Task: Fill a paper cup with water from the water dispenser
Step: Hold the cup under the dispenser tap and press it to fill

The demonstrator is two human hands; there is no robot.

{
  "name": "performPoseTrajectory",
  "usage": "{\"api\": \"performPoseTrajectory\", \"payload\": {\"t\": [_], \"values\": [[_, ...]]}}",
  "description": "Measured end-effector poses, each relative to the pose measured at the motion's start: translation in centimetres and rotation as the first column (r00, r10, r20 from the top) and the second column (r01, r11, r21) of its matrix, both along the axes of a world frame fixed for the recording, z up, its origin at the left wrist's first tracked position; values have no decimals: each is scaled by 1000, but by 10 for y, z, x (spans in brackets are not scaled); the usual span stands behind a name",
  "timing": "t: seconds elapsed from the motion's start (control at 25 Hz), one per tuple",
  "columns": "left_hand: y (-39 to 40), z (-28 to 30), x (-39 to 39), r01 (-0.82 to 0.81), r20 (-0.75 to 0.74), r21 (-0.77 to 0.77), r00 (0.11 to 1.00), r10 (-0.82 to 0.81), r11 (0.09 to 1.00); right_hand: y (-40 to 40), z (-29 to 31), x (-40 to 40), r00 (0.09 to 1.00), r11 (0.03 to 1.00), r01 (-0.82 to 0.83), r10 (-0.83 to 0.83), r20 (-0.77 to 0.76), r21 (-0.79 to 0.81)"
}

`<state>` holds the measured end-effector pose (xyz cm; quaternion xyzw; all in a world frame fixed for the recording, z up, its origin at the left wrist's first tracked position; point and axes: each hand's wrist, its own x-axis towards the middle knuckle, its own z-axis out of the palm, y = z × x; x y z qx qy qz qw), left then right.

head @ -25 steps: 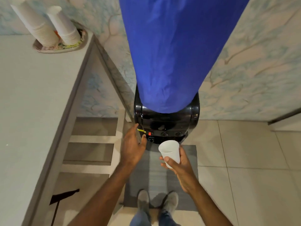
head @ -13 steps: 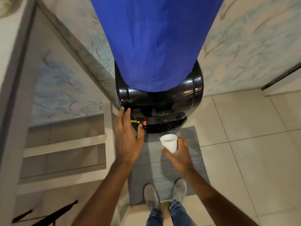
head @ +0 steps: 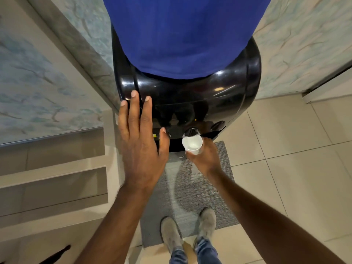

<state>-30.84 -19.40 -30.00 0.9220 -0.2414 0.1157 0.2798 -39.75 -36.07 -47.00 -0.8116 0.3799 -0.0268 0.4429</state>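
Note:
A glossy black water dispenser (head: 190, 96) stands in front of me, its bottle under a blue cover (head: 182, 31). My right hand (head: 204, 158) grips a white paper cup (head: 192, 144) and holds it upright just under the middle tap button (head: 191, 131) at the dispenser's front. My left hand (head: 140, 143) lies flat with fingers spread against the dispenser's left front, and its thumb touches the left tap button (head: 167, 134). I cannot tell if there is water in the cup.
A grey mat (head: 190, 187) lies on the tiled floor under my shoes (head: 188, 231). Beige shelves (head: 53, 178) and a marbled counter side (head: 38, 82) stand close on the left. A third tap button (head: 218, 125) sits to the right.
I have leaned closer to the dispenser. My right hand has brought the cup forward under the middle tap, and my left hand has slid up onto the dispenser's front.

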Motion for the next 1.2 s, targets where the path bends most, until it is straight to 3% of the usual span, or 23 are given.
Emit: {"api": "performPoseTrajectory", "payload": {"t": [0.48,1.2], "values": [[1,-18,6,29,61,-17,998,-28,999,-1,-46,28,999,998,-49,49,-10,-39],[3,-16,6,46,46,-35,998,-44,998,-3,-47,25,998,999,-48,47,-33,-5]]}}
